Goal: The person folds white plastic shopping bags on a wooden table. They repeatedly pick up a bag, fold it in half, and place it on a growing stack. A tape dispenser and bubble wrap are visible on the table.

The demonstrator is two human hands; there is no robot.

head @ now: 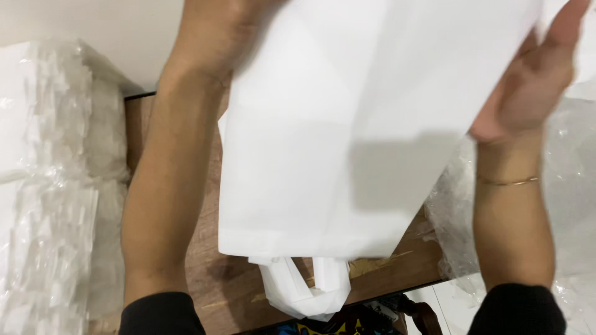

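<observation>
A white fabric bag with loop handles hanging at its near edge is held up between both my hands above a brown wooden table. My left hand grips the bag's far left side at the top of the view, its fingers mostly hidden behind the cloth. My right hand presses flat against the bag's right edge, fingers stretched upward. A thin bracelet circles my right wrist.
A stack of clear plastic-wrapped white goods fills the left side. More crinkled clear plastic lies at the right. A colourful patterned item shows below the table's near edge.
</observation>
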